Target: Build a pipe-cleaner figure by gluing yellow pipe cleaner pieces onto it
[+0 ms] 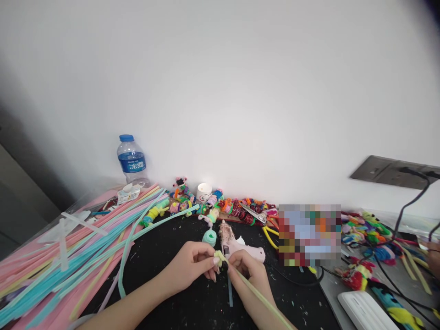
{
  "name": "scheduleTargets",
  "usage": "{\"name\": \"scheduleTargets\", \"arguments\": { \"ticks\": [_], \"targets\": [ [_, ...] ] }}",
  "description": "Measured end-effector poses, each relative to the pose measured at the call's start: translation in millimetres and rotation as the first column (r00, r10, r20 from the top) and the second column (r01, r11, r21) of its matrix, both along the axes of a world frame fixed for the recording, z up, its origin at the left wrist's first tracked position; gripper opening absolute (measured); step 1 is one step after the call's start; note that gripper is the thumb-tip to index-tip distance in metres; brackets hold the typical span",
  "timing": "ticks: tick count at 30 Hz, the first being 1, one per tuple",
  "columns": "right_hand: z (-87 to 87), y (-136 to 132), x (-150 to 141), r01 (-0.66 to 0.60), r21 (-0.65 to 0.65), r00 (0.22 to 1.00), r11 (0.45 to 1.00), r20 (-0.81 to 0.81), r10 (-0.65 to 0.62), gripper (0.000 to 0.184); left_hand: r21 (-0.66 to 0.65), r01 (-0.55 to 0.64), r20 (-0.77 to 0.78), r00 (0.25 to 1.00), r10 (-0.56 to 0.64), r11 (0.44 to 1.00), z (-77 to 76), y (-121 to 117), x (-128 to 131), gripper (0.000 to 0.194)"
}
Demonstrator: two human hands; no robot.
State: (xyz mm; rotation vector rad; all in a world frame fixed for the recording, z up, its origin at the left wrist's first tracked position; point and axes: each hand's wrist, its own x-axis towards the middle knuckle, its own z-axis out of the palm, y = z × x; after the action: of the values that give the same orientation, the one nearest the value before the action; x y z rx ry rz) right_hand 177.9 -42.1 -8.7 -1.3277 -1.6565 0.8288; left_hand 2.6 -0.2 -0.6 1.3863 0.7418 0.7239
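Note:
My left hand (201,266) pinches the small coiled end of a pale yellow pipe cleaner (258,294). Close beside it, my right hand (248,271) grips the same pipe cleaner, whose long tail runs down over that hand toward the bottom edge. Just beyond my fingers lies a glue gun (245,250) with a stained nozzle, and a clear glue stick (230,289) shows below it. A mint-green coiled piece (209,237) rests on the black mat (172,293) left of the nozzle.
Bundled pastel pipe cleaners (85,256) cover the left side. A water bottle (132,160), paper cup (204,192), scissors (253,212) and yellow-handled pliers (271,237) stand or lie along the back. Cables (395,229) and a white device (366,309) are at right, with another person's hand (433,256).

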Motion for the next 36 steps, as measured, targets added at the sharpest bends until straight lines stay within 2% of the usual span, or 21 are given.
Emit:
{"name": "scheduleTargets", "arguments": {
  "ticks": [3, 6, 14, 21, 26, 31, 36],
  "targets": [
    [-0.1, -1.6, -0.2, -0.027, 0.047, 0.998, 0.999, 0.065, 0.024, 0.015, -0.012, 0.055, -0.023, 0.998, -0.055, 0.998, -1.3, -2.1, 1.5, 0.022],
    [2.3, -3.0, 0.1, -0.04, 0.072, 0.996, 0.997, 0.077, 0.034, 0.018, -0.021, 0.054, -0.026, 0.998, -0.055, 0.998, -0.9, -2.7, 1.9, 0.023],
    [1.6, -0.2, 2.6, -0.011, -0.049, 0.992, 0.999, -0.127, 0.005, 0.023, -0.114, 0.042, 0.043, 0.998, -0.037, 0.993, 0.8, 2.2, 1.1, 0.031],
    [5.3, 0.7, 1.5, 0.03, -0.086, 0.975, 0.996, -0.217, -0.048, 0.028, -0.17, 0.041, 0.074, 0.997, -0.029, 0.985, 5.1, 2.7, -0.9, 0.032],
    [7.0, 1.0, 0.2, -0.048, -0.101, 0.96, 0.994, -0.28, 0.018, 0.028, -0.176, 0.079, 0.084, 0.994, -0.065, 0.981, 5.6, 1.1, 0.6, 0.028],
    [8.3, -0.8, -2.2, -0.131, -0.132, 0.962, 0.983, -0.256, 0.094, 0.03, -0.157, 0.096, 0.091, 0.992, -0.082, 0.983, 1.1, -0.8, 1.7, 0.021],
    [8.4, -2.6, -1.8, -0.1, -0.13, 0.974, 0.986, -0.214, 0.071, 0.032, -0.153, 0.081, 0.109, 0.992, -0.064, 0.985, 0.8, -0.7, 2.5, 0.017]
  ]
}}
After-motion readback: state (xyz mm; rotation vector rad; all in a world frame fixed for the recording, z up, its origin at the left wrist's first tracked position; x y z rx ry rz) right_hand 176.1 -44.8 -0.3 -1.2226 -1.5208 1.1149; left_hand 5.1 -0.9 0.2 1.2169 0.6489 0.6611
